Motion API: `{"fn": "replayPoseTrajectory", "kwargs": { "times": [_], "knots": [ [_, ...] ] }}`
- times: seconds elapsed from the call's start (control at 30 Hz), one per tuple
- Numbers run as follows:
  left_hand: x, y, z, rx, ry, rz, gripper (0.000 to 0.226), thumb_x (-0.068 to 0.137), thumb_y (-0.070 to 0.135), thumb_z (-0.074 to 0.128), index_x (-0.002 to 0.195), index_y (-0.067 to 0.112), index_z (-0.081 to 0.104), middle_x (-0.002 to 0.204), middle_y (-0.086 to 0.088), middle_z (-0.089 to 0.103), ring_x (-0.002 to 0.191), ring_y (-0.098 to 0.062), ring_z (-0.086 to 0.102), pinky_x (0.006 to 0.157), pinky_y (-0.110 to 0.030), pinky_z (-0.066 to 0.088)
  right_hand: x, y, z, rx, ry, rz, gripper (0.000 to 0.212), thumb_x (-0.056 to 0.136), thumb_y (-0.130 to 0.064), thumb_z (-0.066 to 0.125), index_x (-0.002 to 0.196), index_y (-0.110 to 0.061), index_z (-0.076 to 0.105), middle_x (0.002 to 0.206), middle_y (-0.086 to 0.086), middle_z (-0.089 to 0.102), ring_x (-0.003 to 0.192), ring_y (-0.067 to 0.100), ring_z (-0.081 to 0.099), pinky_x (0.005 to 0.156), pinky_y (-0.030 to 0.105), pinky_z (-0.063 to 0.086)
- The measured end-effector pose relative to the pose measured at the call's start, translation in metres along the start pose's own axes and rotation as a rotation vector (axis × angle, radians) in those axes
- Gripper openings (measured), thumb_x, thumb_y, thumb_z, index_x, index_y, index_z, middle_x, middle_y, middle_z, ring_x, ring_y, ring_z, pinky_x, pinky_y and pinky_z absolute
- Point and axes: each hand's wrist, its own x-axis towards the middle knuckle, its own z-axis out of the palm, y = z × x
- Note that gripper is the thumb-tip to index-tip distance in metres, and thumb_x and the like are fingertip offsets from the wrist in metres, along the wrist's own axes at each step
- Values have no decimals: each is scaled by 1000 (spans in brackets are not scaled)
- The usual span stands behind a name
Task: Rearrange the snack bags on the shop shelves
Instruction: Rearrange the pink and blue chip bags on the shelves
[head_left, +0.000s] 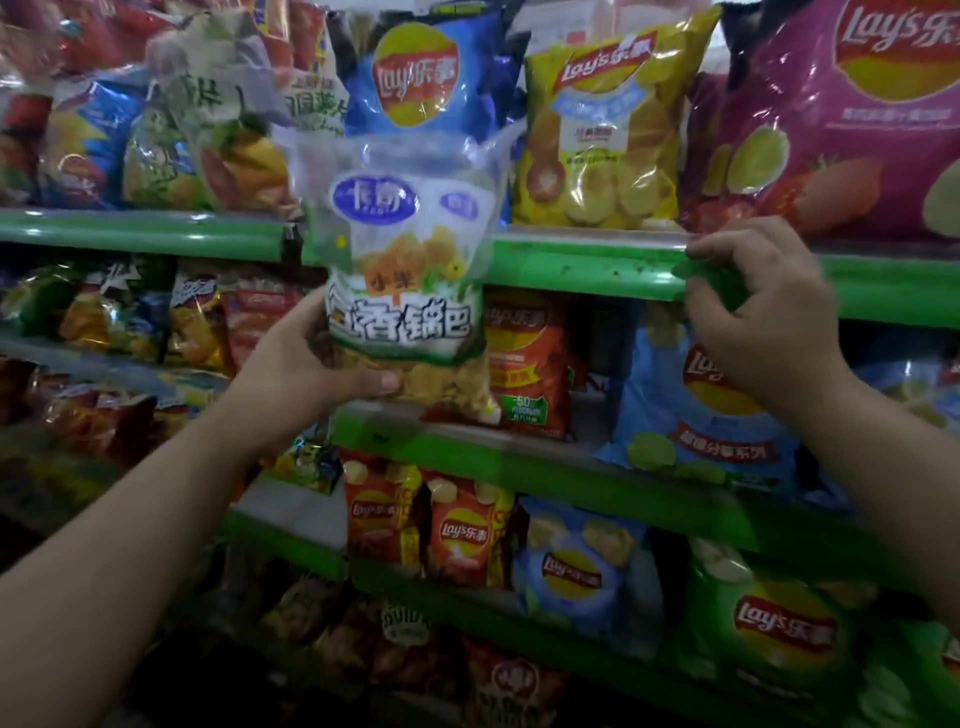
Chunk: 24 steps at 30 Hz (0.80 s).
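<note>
The left hand (311, 364) grips the white snack bag (410, 280) near its bottom — the bag stands tall, its top in front of the top shelf (571, 265). The right hand (769, 312) curls at the shelf edge beside it; whether it pinches anything, I cannot tell.

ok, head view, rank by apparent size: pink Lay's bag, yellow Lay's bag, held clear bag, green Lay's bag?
1-2. pink Lay's bag (cropped) and clear bag, gripped by left hand: too close to rank; clear bag sits nearer the camera.
3. yellow Lay's bag.
4. green Lay's bag.
</note>
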Motion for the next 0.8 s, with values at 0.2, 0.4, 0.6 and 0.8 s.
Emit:
{"fn": "replayPoseTrajectory", "kwargs": {
  "times": [0.2,0.4,0.6,0.8],
  "knots": [
    [-21,-83,-18,66,14,-251,73,56,7,92,110,45,59,112,8,71,108,-12,63,74,-19,53,-3,-1,10,-28,19,-14,25,82,-13,57,103,-5,65,103,13,60,94,27,56,81,39,46],
    [17,-112,-28,-15,77,-394,75,61,-1,88,124,24,56,118,-4,69,108,-25,65,88,-44,56,-7,-7,20,-99,24,-48,25,80,-18,56,101,-9,66,106,10,62,101,26,55,88,47,42],
    [56,-113,-34,92,-206,-440,56,65,-8,83,110,18,63,96,3,79,99,-14,70,75,-27,57,-7,-7,24,-147,50,-48,21,79,-15,60,97,-11,68,106,7,64,101,25,55,87,39,34],
    [72,-118,-45,66,-357,-534,55,71,-14,76,113,16,59,107,-3,76,106,-21,67,82,-30,55,-8,-5,25,-182,72,-74,21,77,-15,62,96,-9,69,104,7,65,98,20,53,85,28,27]
  ]
}}
